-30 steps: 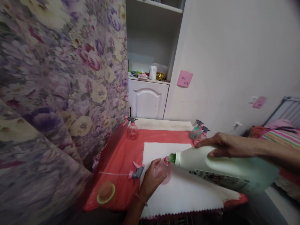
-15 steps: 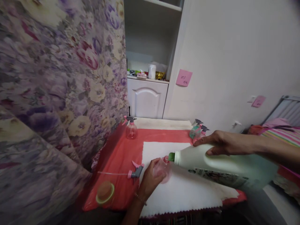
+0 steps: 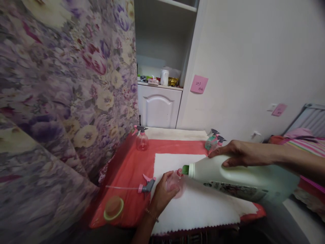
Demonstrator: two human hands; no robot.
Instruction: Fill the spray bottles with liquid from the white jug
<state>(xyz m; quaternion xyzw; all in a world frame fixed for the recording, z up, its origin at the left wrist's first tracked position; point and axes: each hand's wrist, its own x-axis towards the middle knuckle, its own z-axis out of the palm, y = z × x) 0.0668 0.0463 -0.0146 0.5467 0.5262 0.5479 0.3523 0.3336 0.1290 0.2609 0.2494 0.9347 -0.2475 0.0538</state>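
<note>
My left hand (image 3: 162, 195) is wrapped round a clear pink bottle (image 3: 179, 185) with no spray head on it, above the white cloth (image 3: 198, 206). My right hand (image 3: 237, 154) grips a large pale green jug (image 3: 228, 173), tilted on its side. The jug's green spout (image 3: 186, 169) meets the pink bottle's mouth. Whether liquid is flowing cannot be made out. Left of my left hand, a grey and pink spray head (image 3: 147, 185) with its thin tube lies on the red cloth (image 3: 129, 169).
A round cap with a green rim (image 3: 113, 208) lies at the front left. A pink spray bottle (image 3: 142, 141) stands at the back left, a green spray bottle (image 3: 210, 142) and another pink one at the back right. A flowered curtain (image 3: 76, 84) hangs at the left.
</note>
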